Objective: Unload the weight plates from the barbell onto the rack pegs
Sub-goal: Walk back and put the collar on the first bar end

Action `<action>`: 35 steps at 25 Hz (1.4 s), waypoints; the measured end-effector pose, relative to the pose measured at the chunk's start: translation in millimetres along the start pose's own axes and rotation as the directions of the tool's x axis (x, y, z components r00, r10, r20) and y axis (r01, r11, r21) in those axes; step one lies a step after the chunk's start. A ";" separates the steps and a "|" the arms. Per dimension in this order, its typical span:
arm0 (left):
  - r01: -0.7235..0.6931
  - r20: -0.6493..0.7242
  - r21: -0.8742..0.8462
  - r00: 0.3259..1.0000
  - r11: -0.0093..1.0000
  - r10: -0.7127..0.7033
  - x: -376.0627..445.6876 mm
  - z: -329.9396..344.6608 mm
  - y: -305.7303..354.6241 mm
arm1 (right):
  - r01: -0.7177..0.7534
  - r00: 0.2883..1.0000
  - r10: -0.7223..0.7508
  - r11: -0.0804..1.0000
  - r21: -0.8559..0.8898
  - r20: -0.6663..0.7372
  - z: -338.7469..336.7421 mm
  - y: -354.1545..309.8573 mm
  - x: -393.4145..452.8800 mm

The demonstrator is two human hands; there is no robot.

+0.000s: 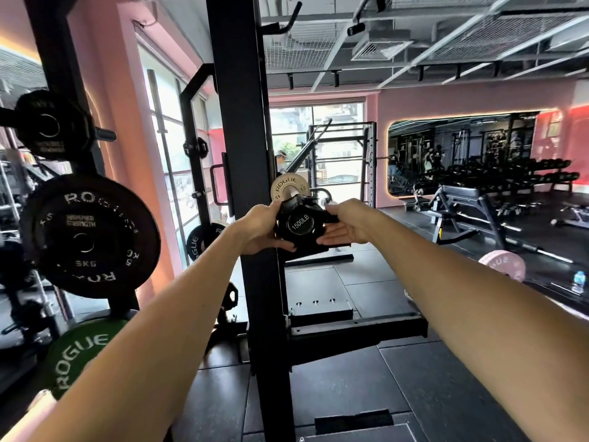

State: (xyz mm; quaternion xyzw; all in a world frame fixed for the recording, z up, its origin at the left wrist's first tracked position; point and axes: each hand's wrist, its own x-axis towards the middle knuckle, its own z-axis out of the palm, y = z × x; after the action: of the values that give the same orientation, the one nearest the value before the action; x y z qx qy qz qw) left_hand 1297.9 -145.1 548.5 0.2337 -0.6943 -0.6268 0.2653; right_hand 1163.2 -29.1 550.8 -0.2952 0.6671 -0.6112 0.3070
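Gym rack, viewed end-on along the barbell sleeve.

Black Rogue plate (90,232), marked 5KG: hung on a rack peg at 9 o'clock of the view. Above it, at 10 o'clock, a smaller black plate (47,126) on an upper peg (105,134). Below, at 7 o'clock, a green Rogue plate (83,352), partly hidden behind the left forearm.

Black rack upright (245,154): runs from top to bottom through the centre, just left of the barbell end.

Left hand (259,229): arm stretched forward from 7 o'clock, wrist straight, palm turned inward. Its fingers (285,247) wrap the left and lower edge of the black barbell collar (299,223); thumb on the upper left edge. Fingers closed on the collar.

Barbell collar: at centre, between the two hands, seated on the barbell sleeve, whose end cap (300,223) reads 1500LB. Touching both hands.

Tan Rogue change plate (288,188): on the sleeve directly behind the collar, at 12 o'clock of it, apart from the fingers of either hand.

Right hand (345,224): arm stretched forward from 5 o'clock, palm up and open below the collar's right side; thumb pressed on the collar's lever at the right edge. Fingers loosely spread, cupping rather than wrapped around it.

Pink plate (503,264): on the floor at 3 o'clock, well apart.
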 end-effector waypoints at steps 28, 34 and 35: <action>-0.031 -0.129 0.052 0.991 0.998 0.038 285.9 -40.3 -26.6 | 0.132 0.964 -0.149 0.987 -0.087 -0.223 22.4 -4.7 318.3; -0.021 -0.191 0.180 0.980 0.984 0.055 319.1 -43.4 -28.2 | 0.144 0.959 -0.161 0.986 -0.086 -0.235 26.7 -9.7 338.7; -0.020 -0.202 0.207 0.977 0.978 0.063 322.6 -42.4 -28.9 | 0.155 0.955 -0.177 0.982 -0.107 -0.240 26.9 -9.6 343.8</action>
State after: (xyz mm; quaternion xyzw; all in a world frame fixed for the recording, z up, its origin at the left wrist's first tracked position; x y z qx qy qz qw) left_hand 1083.8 -391.8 547.2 0.3093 -0.7283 -0.5187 0.3239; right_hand 965.0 -311.3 541.9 -0.2846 0.6992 -0.6371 0.1555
